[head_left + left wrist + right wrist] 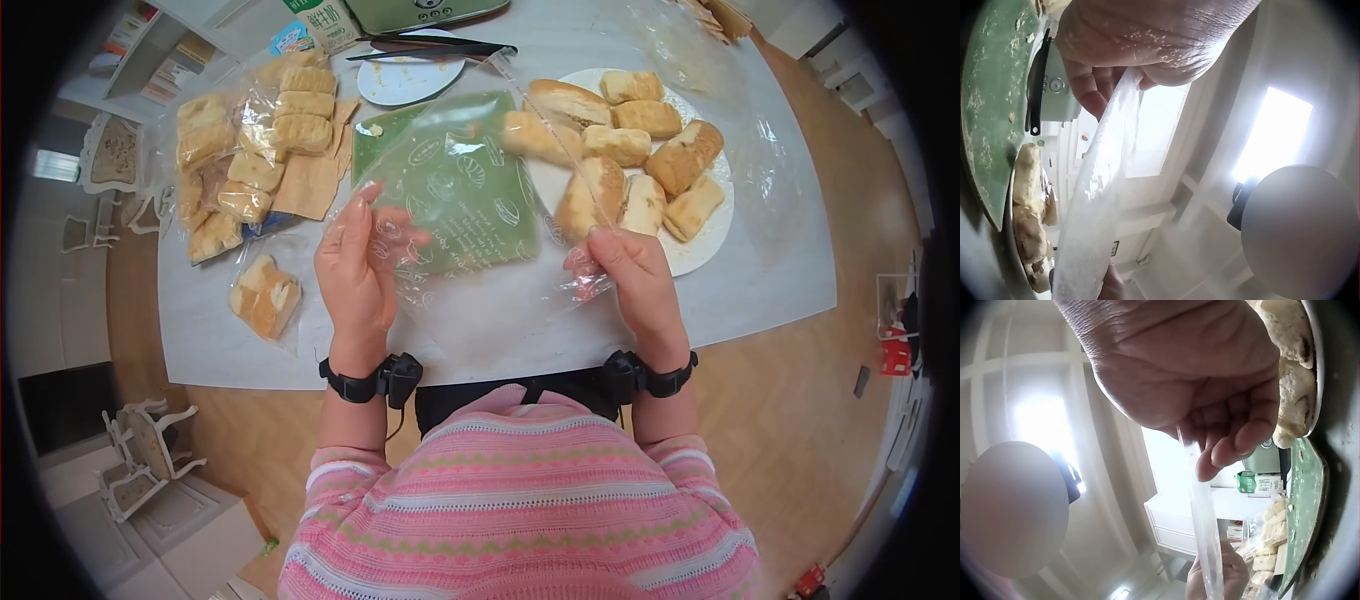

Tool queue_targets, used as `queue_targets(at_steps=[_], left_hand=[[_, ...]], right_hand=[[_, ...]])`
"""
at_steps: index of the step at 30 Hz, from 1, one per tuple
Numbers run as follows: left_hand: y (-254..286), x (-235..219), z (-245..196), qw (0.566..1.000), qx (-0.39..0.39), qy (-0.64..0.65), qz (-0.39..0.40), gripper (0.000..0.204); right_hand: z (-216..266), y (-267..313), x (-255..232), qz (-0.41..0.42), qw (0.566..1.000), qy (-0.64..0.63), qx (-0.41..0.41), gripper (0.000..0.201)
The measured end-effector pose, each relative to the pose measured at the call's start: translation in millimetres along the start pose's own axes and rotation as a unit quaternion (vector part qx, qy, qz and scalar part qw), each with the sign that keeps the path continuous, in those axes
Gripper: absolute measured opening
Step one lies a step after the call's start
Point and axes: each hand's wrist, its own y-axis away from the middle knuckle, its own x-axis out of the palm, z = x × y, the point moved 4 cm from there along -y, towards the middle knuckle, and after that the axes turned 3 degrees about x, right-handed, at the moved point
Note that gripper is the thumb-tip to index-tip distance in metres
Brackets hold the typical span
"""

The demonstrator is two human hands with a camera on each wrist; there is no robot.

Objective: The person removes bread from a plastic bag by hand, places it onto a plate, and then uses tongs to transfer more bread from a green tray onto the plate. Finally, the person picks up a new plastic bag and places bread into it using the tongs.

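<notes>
A clear plastic bag (465, 205) printed with white bread drawings and lettering is stretched between both hands above the table. My left hand (352, 270) pinches its left edge between thumb and fingers, with crumbs on the skin in the left wrist view. Its opposite edge is pinched by my right hand (645, 285). From the right wrist the bag (1202, 519) appears edge-on, a thin pale strip. Nothing shows inside it. Through the film appears a square green plate (375, 150) with crumbs. Beyond my right hand, several bread rolls (688, 155) lie on a round white plate (715, 235).
Bagged bread pieces (303, 105) are grouped at the left on brown paper (318, 185). Closer stands one wrapped bread piece (265, 298). Black tongs (430, 47) lie across a small white plate (405, 82). Behind are a milk carton (322, 22) and a green appliance (425, 12).
</notes>
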Motion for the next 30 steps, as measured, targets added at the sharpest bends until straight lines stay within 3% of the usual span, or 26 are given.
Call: queue_targets(at_steps=[4,6,11,13,17,21,26,30], left_hand=[[5.6,15.4,1.0,0.997,-0.006,0.008,-0.080,0.043],[9.9,21.7,0.3,0.990,0.040,0.074,-0.116,0.036],[19.2,35.4,9.4,0.990,0.028,0.082,-0.116,0.033],[17.7,30.2,13.1,0.990,0.030,0.059,-0.128,0.033],[13.7,24.1,16.9,0.990,0.063,0.031,-0.124,0.031],[11.7,20.8,6.9,0.989,0.041,0.044,-0.134,0.032],[16.2,7.1,18.7,0.997,-0.003,0.013,-0.079,0.031],[15.5,7.0,21.3,0.997,-0.013,0.027,-0.074,0.031]], right_hand=[[-0.7,-2.3,2.0,-0.008,0.997,-0.074,-0.027,0.038],[6.3,-0.8,11.8,-0.028,0.996,-0.076,-0.024,0.035],[-4.2,5.5,16.5,-0.031,0.999,-0.036,-0.014,0.024],[-7.6,4.8,-2.0,-0.108,0.992,-0.051,-0.034,0.017],[4.1,10.4,-29.1,-0.151,0.986,-0.032,-0.064,0.016],[5.8,21.8,-111.1,-0.327,0.922,-0.168,-0.122,0.016],[7.2,42.4,-225.8,-0.417,0.867,-0.231,-0.145,0.021],[-8.7,42.3,-280.4,-0.496,0.838,-0.199,-0.112,0.023]])
